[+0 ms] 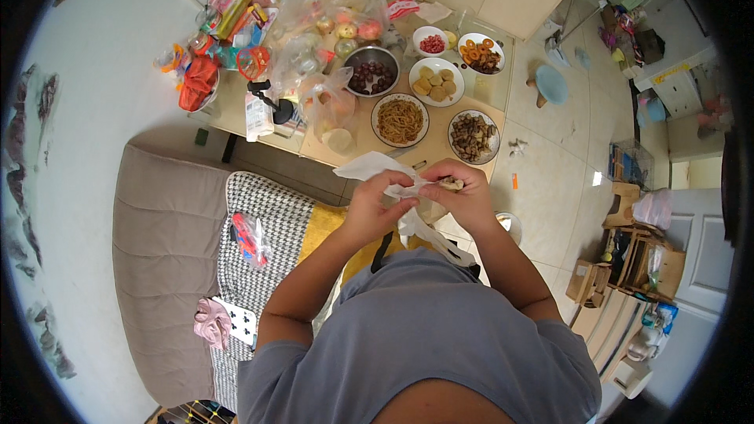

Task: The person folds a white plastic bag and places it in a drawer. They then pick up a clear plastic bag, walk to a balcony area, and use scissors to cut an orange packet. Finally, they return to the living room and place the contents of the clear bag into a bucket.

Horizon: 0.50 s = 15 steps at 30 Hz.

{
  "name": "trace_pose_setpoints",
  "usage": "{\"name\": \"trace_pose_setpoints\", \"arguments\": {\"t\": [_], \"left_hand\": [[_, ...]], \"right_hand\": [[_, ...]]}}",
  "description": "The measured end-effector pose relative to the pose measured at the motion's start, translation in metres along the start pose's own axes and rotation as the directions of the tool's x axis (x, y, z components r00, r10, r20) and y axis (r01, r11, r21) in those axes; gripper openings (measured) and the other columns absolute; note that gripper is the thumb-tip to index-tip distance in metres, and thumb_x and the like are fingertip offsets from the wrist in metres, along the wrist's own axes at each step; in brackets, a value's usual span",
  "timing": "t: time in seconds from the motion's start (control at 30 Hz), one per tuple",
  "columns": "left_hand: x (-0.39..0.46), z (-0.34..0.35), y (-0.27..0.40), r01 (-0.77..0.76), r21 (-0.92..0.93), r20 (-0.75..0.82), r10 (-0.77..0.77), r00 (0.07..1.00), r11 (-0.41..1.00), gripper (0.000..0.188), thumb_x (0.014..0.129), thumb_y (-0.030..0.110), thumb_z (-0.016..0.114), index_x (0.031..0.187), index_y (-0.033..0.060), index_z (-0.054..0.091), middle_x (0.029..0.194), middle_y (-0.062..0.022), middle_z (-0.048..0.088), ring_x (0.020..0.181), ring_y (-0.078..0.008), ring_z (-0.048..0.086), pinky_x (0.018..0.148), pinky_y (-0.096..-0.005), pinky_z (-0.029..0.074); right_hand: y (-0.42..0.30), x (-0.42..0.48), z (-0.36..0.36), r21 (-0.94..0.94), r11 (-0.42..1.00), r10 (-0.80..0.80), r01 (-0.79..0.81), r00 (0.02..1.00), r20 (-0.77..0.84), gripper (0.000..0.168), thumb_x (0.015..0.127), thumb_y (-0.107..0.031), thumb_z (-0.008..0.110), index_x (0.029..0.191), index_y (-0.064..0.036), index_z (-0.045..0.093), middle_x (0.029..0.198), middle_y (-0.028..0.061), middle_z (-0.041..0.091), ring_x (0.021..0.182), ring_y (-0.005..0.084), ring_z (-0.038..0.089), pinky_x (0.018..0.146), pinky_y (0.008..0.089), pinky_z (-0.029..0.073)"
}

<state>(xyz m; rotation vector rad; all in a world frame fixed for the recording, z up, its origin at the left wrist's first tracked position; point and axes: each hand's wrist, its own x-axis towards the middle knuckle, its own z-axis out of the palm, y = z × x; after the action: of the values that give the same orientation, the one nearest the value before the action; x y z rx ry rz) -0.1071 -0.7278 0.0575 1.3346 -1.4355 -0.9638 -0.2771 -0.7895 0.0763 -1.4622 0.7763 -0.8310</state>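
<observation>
My left hand pinches a thin white sheet between thumb and fingers; tissue or plastic, I cannot tell. The same white material runs across to my right hand, which grips it and a small crumpled beige piece. A white strip hangs below the hands, in front of my grey shirt. Just beyond my fingers, on the table, lie a plate of brown shredded food and a plate of browned chunks.
Further back stand a plate of round yellow cakes, a steel bowl with dark red fruit, a bowl of red seeds and a plate of orange rings. Bagged fruit and a black stand crowd the left. A sofa is beside me.
</observation>
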Motion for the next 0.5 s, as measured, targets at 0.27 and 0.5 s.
{"name": "trace_pose_setpoints", "arguments": {"t": [0.27,0.5], "left_hand": [[-0.005,0.014,-0.021,-0.209,0.101,-0.029,0.213,0.977,0.973,0.015,0.075,0.005,0.062,0.088,0.0021,0.058,0.081,-0.0126,0.059,0.073,-0.0295,0.057,0.064,-0.0355,0.046],[-0.016,0.019,-0.050,-0.124,0.144,0.038,0.119,0.992,0.982,0.014,0.078,0.007,0.061,0.091,0.0009,0.058,0.077,-0.0152,0.059,0.070,-0.0318,0.057,0.061,-0.0362,0.046]], "right_hand": [[-0.002,0.001,-0.003,0.066,0.998,-0.020,0.024,0.998,-0.058,0.007,0.079,0.001,0.061,0.083,-0.002,0.056,0.088,0.0064,0.060,0.080,0.0108,0.055,0.073,0.0238,0.044],[-0.014,0.007,-0.016,0.128,0.985,-0.095,0.118,0.980,-0.173,0.004,0.085,-0.002,0.054,0.084,-0.003,0.050,0.086,0.0078,0.060,0.079,0.0114,0.055,0.074,0.0246,0.043]]}}
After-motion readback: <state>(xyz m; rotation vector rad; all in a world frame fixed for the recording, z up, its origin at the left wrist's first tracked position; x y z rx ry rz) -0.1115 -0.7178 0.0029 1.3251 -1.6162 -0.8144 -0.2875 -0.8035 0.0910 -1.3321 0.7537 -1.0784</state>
